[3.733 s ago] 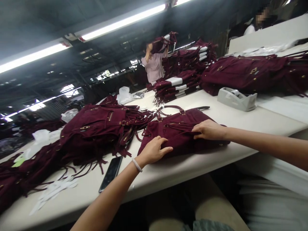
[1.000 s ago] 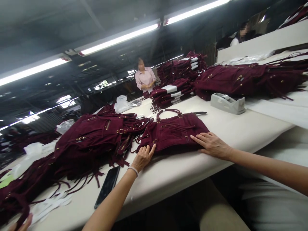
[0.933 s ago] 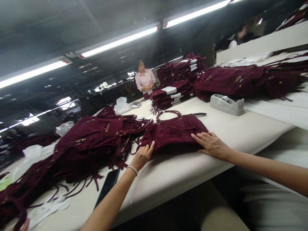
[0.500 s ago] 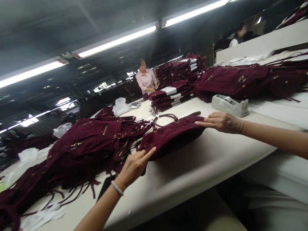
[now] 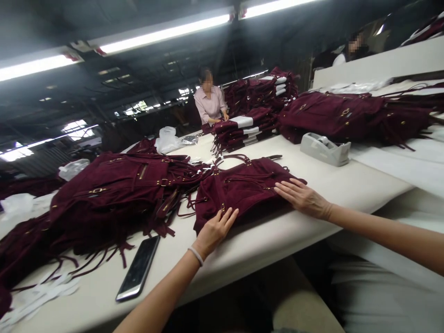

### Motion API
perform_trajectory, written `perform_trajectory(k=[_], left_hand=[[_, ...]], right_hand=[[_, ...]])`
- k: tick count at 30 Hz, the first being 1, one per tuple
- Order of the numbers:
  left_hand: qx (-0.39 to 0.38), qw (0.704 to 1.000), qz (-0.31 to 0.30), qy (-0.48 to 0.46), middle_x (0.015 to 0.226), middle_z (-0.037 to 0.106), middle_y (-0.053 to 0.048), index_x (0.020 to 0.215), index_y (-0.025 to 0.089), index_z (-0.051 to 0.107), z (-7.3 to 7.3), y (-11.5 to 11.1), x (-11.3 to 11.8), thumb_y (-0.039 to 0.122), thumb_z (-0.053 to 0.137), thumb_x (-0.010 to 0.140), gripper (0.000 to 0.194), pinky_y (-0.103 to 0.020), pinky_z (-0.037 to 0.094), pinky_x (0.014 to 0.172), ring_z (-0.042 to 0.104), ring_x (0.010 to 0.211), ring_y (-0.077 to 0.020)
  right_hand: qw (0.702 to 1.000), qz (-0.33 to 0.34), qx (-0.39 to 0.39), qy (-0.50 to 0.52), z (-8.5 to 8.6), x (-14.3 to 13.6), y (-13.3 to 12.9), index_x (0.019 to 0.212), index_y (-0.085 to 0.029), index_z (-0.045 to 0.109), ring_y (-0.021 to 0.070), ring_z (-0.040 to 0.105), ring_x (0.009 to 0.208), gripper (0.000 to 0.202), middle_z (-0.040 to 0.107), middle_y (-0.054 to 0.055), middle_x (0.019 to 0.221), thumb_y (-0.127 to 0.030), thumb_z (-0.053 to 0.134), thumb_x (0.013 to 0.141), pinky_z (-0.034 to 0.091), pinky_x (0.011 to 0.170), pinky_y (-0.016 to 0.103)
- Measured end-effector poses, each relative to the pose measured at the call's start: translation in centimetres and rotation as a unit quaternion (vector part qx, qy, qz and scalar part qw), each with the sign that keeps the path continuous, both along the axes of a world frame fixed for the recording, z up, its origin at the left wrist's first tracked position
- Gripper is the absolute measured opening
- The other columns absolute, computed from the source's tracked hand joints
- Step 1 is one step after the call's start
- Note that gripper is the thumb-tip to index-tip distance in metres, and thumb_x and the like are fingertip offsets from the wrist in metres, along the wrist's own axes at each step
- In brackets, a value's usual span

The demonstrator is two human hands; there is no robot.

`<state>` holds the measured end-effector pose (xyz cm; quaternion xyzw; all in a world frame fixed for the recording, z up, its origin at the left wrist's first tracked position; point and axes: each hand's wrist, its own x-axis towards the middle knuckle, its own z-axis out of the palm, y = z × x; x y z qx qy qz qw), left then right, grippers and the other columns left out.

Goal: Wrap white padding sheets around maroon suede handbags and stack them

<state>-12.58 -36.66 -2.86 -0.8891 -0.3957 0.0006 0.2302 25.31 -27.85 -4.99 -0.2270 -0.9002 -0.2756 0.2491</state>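
Note:
A maroon handbag (image 5: 243,187) lies flat on the pale table (image 5: 333,185), its looped handles pointing to the far side. My left hand (image 5: 215,231) rests on the bag's near left corner, fingers stretched out. On its near right part lies my right hand (image 5: 301,198), flat with the fingers extended. Neither hand grips the fabric. To the left, a heap of maroon bags (image 5: 114,199) with dangling straps and brass fittings spreads across the table. A smartphone (image 5: 138,269) sits by my left forearm.
A grey tape dispenser (image 5: 325,149) stands right of the bag, before more maroon bags (image 5: 333,115). Folded bags with white bands (image 5: 243,127) are stacked at the back, beside a person in a pink shirt (image 5: 210,104). White paper pieces (image 5: 45,293) lie front left.
The bag was raised along its near edge and is now flat on the table. Both hands went from holding its edge to lying on top. The smartphone has come into fuller view.

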Motion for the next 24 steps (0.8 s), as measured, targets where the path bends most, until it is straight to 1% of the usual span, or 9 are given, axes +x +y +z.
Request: perform_trajectory(k=[3, 5, 8, 11, 15, 17, 19, 21, 24], left_hand=[[-0.110, 0.989, 0.021, -0.098, 0.147, 0.047, -0.005, 0.152, 0.027, 0.025, 1.8, 1.0, -1.0, -0.009, 0.038, 0.077, 0.084, -0.031, 0.052, 0.098, 0.059, 0.121, -0.0180], [-0.169, 0.969, 0.048, -0.171, 0.139, 0.056, 0.001, 0.150, 0.033, 0.030, 3.7, 1.8, -1.6, -0.010, 0.039, 0.068, 0.093, -0.027, 0.053, 0.093, 0.064, 0.113, -0.0164], [-0.230, 0.939, 0.083, -0.242, 0.124, 0.067, 0.002, 0.147, 0.031, 0.039, 6.4, 3.1, -1.9, -0.009, 0.041, 0.064, 0.092, -0.026, 0.053, 0.090, 0.069, 0.099, -0.0161], [-0.263, 0.915, 0.076, -0.297, 0.126, 0.066, 0.001, 0.143, 0.030, 0.045, 7.6, 4.1, -1.9, -0.008, 0.041, 0.062, 0.090, -0.027, 0.049, 0.096, 0.067, 0.103, -0.0162], [-0.274, 0.907, 0.080, -0.310, 0.128, 0.065, 0.000, 0.145, 0.028, 0.042, 7.1, 4.6, -2.1, -0.006, 0.043, 0.063, 0.089, -0.029, 0.049, 0.096, 0.066, 0.105, -0.0179], [-0.256, 0.923, 0.089, -0.272, 0.127, 0.065, 0.001, 0.147, 0.030, 0.039, 6.2, 3.9, -2.1, -0.006, 0.043, 0.064, 0.091, -0.029, 0.051, 0.095, 0.066, 0.106, -0.0184], [-0.211, 0.951, 0.091, -0.208, 0.135, 0.060, 0.000, 0.149, 0.032, 0.033, 4.8, 2.7, -1.7, -0.007, 0.042, 0.066, 0.092, -0.031, 0.050, 0.097, 0.063, 0.114, -0.0187], [-0.137, 0.980, 0.074, -0.128, 0.148, 0.045, -0.005, 0.153, 0.029, 0.023, 3.3, 1.1, -0.7, -0.008, 0.040, 0.071, 0.092, -0.038, 0.045, 0.105, 0.051, 0.130, -0.0215], [-0.023, 0.998, 0.030, -0.051, 0.159, 0.022, -0.012, 0.155, 0.020, 0.011, 1.4, -0.8, 1.3, -0.003, 0.040, 0.077, 0.086, -0.055, 0.029, 0.115, 0.024, 0.146, -0.0298]], right_hand=[[1.000, -0.010, -0.024, -0.012, 0.5, -1.7, -0.3, 0.152, -0.022, 0.031, 0.0284, 0.043, 0.133, 0.076, 0.038, 0.015, 0.153, -0.001, 0.048, 0.081, 0.032, 0.108, 0.051], [0.998, -0.015, -0.054, -0.003, 1.2, -2.7, -0.6, 0.153, -0.019, 0.030, 0.0310, 0.039, 0.136, 0.083, 0.033, 0.017, 0.155, -0.006, 0.055, 0.074, 0.029, 0.109, 0.054], [0.995, -0.025, -0.094, 0.031, 1.9, -4.4, -1.5, 0.154, -0.014, 0.025, 0.0354, 0.034, 0.138, 0.092, 0.029, 0.021, 0.155, -0.025, 0.065, 0.072, 0.023, 0.111, 0.058], [0.992, -0.052, -0.084, 0.074, 1.7, -6.4, -1.7, 0.155, -0.013, 0.023, 0.0390, 0.032, 0.137, 0.096, 0.031, 0.022, 0.154, -0.036, 0.070, 0.074, 0.022, 0.110, 0.061], [0.989, -0.053, -0.013, 0.136, 0.7, -8.2, 0.1, 0.154, -0.008, 0.021, 0.0331, 0.050, 0.117, 0.080, 0.057, 0.021, 0.127, -0.014, 0.056, 0.082, 0.037, 0.100, 0.052], [0.991, -0.002, 0.014, 0.135, 0.2, -8.2, 1.1, 0.152, -0.008, 0.027, 0.0247, 0.058, 0.094, 0.069, 0.066, 0.013, 0.102, -0.005, 0.046, 0.086, 0.044, 0.086, 0.041], [0.992, 0.065, 0.025, 0.103, -0.4, -8.0, 1.7, 0.146, -0.011, 0.041, 0.0188, 0.057, 0.076, 0.058, 0.066, 0.006, 0.085, -0.001, 0.041, 0.089, 0.044, 0.074, 0.035], [0.991, 0.112, 0.026, 0.064, -0.7, -7.7, 1.7, 0.136, -0.013, 0.051, 0.0158, 0.055, 0.070, 0.046, 0.064, 0.003, 0.079, -0.003, 0.042, 0.092, 0.043, 0.069, 0.032], [0.991, 0.125, 0.034, 0.040, -0.4, -7.6, 1.0, 0.128, -0.013, 0.057, 0.0144, 0.054, 0.068, 0.037, 0.063, 0.002, 0.076, -0.005, 0.042, 0.095, 0.042, 0.066, 0.031]])
